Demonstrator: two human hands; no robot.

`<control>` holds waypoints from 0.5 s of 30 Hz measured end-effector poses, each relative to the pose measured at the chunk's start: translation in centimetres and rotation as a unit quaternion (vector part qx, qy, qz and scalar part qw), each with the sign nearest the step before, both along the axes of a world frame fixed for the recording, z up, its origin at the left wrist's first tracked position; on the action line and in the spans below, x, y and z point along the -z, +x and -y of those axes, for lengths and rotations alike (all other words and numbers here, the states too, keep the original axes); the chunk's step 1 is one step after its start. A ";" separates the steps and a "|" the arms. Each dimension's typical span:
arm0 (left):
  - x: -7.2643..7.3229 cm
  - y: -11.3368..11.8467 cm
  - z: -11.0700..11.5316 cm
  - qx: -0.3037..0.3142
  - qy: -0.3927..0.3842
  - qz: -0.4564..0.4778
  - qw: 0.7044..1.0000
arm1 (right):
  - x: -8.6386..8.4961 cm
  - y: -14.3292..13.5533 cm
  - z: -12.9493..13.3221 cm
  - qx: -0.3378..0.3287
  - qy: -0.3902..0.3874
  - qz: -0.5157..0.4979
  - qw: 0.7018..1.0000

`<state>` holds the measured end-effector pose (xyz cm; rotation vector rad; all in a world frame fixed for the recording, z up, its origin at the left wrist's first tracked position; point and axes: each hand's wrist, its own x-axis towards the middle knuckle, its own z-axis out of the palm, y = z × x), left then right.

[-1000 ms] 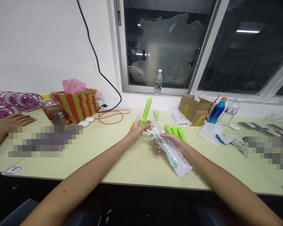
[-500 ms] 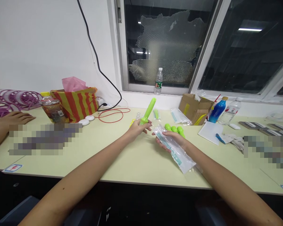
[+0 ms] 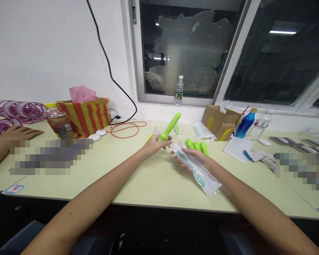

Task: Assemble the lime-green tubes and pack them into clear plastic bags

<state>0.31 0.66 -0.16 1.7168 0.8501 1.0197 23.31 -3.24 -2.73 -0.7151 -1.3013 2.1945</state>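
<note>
My left hand [image 3: 157, 144] is closed around the wider end of a bright green flashlight-shaped stick [image 3: 171, 126]. The narrow end points up and to the right, and the gripped end is partly hidden by the fingers. In my right hand [image 3: 195, 158] is a clear plastic bag [image 3: 199, 173] with a teal printed strip. It slants down toward the table's front edge, with its upper end close to my left fingers. Just behind my right hand lie several green flashlight-shaped sticks [image 3: 196, 145]. A bagged green piece [image 3: 177, 129] lies farther back.
At the back right are a cardboard box [image 3: 218, 122], clear bags [image 3: 203, 131] and a blue bottle [image 3: 246, 124]. On the left stand a striped bag [image 3: 85, 117] and a drink bottle [image 3: 60, 122]. Another person's hand [image 3: 22, 134] rests at far left. A red cable [image 3: 124, 130] loops behind.
The green stick has tilted further to the right in my left hand. My right hand and the plastic bag have hardly moved. The other person's hand has shifted slightly right.
</note>
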 end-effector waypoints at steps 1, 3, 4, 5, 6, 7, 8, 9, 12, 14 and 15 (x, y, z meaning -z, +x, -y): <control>0.0 -0.1 0.0 0.005 0.002 -0.006 1.000 | -0.1 0.1 0.0 -0.001 -0.004 0.000 1.000; -0.3 -0.5 0.0 0.018 0.005 -0.027 0.999 | -0.2 0.3 -0.1 0.002 -0.007 0.001 1.000; -0.5 -0.7 0.0 0.020 0.009 -0.046 0.999 | -0.4 0.4 -0.2 0.006 -0.007 0.001 1.000; -0.7 -0.9 0.0 0.017 0.022 -0.069 0.997 | -0.5 0.6 -0.3 0.011 -0.006 0.000 1.000; -0.9 -1.2 0.1 0.006 0.046 -0.094 0.994 | -0.6 0.7 -0.3 0.017 -0.005 -0.001 1.000; -1.1 -1.4 0.1 -0.010 0.079 -0.121 0.989 | -0.7 0.9 -0.4 0.023 -0.002 0.000 1.000; -1.4 -1.7 0.1 -0.030 0.117 -0.149 0.981 | -0.8 1.0 -0.5 0.030 0.000 0.001 1.000; -1.6 -2.0 0.1 -0.049 0.158 -0.176 0.970 | -0.9 1.2 -0.6 0.039 0.003 0.002 0.999; -2.2 -2.9 -0.1 -0.089 0.239 -0.257 0.932 | -1.2 1.6 -0.7 0.078 0.014 0.006 0.997; -2.6 -3.6 -0.2 -0.100 0.257 -0.297 0.914 | -1.5 1.9 -0.8 0.113 0.023 0.008 0.993; -2.8 -3.8 -0.2 -0.102 0.263 -0.309 0.908 | -1.6 2.0 -0.9 0.133 0.030 0.012 0.991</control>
